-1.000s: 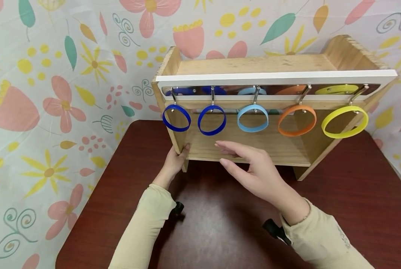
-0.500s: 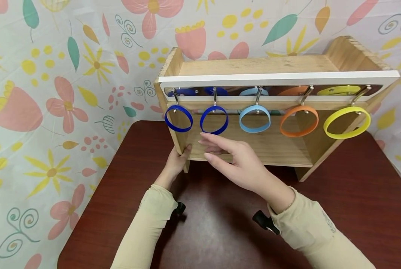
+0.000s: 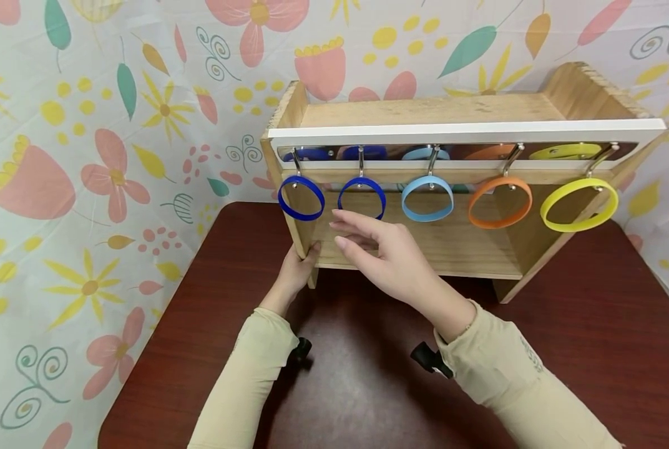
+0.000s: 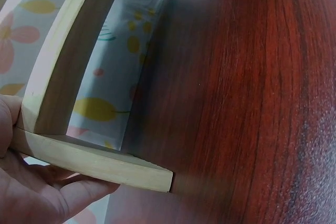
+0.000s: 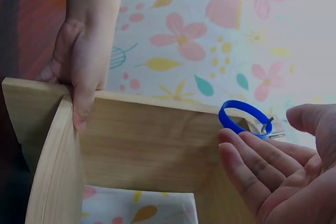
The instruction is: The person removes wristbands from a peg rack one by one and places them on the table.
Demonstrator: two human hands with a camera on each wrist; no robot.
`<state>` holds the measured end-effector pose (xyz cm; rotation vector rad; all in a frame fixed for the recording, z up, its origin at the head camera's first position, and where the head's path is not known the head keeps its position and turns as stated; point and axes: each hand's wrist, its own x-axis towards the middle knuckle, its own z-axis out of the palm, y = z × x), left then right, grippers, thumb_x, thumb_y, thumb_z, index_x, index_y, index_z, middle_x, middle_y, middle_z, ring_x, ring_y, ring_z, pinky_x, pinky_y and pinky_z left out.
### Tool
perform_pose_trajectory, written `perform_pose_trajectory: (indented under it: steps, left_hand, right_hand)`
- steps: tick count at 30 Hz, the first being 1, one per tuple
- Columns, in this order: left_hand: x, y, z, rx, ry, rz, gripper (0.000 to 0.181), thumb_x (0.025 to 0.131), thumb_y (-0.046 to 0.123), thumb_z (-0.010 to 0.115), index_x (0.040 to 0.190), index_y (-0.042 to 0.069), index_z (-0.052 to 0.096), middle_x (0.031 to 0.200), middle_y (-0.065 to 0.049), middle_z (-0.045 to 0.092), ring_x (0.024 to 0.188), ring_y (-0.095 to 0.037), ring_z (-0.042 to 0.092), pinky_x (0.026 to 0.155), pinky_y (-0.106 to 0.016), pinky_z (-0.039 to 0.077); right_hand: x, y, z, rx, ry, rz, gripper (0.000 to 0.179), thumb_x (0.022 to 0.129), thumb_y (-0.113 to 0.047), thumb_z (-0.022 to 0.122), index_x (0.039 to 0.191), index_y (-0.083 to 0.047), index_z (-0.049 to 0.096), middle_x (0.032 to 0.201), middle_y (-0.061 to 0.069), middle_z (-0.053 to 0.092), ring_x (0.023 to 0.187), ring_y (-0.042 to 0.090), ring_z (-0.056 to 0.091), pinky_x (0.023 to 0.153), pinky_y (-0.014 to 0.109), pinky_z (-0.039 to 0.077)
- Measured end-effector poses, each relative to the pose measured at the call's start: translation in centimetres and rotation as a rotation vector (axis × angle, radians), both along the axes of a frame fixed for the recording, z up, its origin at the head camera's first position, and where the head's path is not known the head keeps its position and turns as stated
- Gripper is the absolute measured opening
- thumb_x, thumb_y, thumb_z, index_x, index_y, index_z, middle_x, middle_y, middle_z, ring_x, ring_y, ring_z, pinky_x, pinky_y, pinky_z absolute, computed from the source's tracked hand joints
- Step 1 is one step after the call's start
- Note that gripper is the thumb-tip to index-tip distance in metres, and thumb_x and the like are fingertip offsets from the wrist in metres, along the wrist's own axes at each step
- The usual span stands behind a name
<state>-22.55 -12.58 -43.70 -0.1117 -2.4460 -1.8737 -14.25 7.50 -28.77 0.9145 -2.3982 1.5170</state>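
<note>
A wooden shelf [image 3: 419, 240] stands on the table, with a white-edged hook rail [image 3: 463, 129] across its front. Two dark blue wristbands hang at the left: the end one [image 3: 286, 211] and the second one [image 3: 342, 188]. To their right hang a light blue wristband [image 3: 427, 218], an orange wristband [image 3: 497, 224] and a yellow wristband [image 3: 576, 227]. My left hand [image 3: 294, 272] grips the shelf's left side panel low down, thumb inside and fingers outside. My right hand [image 3: 393, 255] holds nothing; its loosely bent fingers overlap the second blue wristband's lower edge, contact unclear.
The dark red table [image 3: 357, 386] lies in front of the shelf and to both sides. A flower-patterned cloth [image 3: 160, 56] covers the wall behind and to the left. Black wrist mounts [image 3: 429, 360] stick out beneath the sleeves.
My right hand has moved left and up, from below the gap near the light blue wristband to the second blue one. The left hand keeps its grip on the panel.
</note>
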Motion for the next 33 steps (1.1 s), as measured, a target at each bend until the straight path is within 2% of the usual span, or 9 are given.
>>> perform_pose_trajectory:
  steps: [8, 15, 21, 28, 33]
  left_hand:
    - [-0.1, 0.0, -0.1, -0.003, -0.005, -0.014, 0.021, 0.101, 0.020, 0.056, 0.111, 0.002, 0.054, 0.092, -0.006, 0.051, 0.093, -0.022, 0.049, 0.085, -0.038, 0.041]
    - [-0.1, 0.0, 0.0, 0.005, 0.010, -0.022, 0.025, 0.101, 0.019, 0.056, 0.118, 0.001, 0.054, 0.099, -0.009, 0.055, 0.098, -0.023, 0.051, 0.089, -0.040, 0.041]
    - [-0.1, -0.1, 0.0, -0.010, 0.019, -0.021, 0.022, 0.101, 0.019, 0.055, 0.115, 0.001, 0.054, 0.092, -0.006, 0.051, 0.092, -0.022, 0.049, 0.084, -0.037, 0.041]
    - [-0.1, -0.1, -0.1, -0.005, 0.004, -0.030, 0.027, 0.101, 0.019, 0.054, 0.122, 0.001, 0.053, 0.101, -0.009, 0.055, 0.098, -0.022, 0.050, 0.088, -0.038, 0.041]
    - [-0.1, -0.2, 0.0, 0.006, -0.001, -0.047, 0.020, 0.102, 0.017, 0.053, 0.116, 0.003, 0.052, 0.098, -0.007, 0.052, 0.096, -0.023, 0.049, 0.087, -0.039, 0.039]
  right_hand:
    - [-0.6, -0.7, -0.2, -0.035, -0.043, -0.048, 0.041, 0.098, -0.019, 0.061, 0.136, -0.005, 0.056, 0.120, 0.005, 0.067, 0.103, 0.014, 0.066, 0.088, 0.033, 0.052]
    - [-1.0, -1.6, -0.1, -0.029, -0.042, -0.084, 0.042, 0.097, -0.019, 0.063, 0.135, -0.001, 0.056, 0.117, 0.010, 0.068, 0.105, 0.017, 0.065, 0.087, 0.034, 0.052]
    - [-1.4, -2.1, -0.1, -0.037, -0.051, -0.090, 0.044, 0.096, -0.017, 0.065, 0.135, 0.001, 0.055, 0.117, 0.013, 0.068, 0.108, 0.019, 0.064, 0.086, 0.035, 0.053]
    - [-1.7, -2.7, -0.2, -0.059, -0.030, -0.113, 0.038, 0.096, -0.016, 0.065, 0.130, 0.000, 0.059, 0.112, 0.011, 0.070, 0.098, 0.017, 0.067, 0.079, 0.032, 0.054]
    - [-1.8, -3.3, -0.2, -0.087, -0.010, -0.129, 0.032, 0.095, -0.017, 0.067, 0.122, -0.002, 0.064, 0.106, 0.007, 0.072, 0.090, 0.014, 0.068, 0.075, 0.030, 0.054]
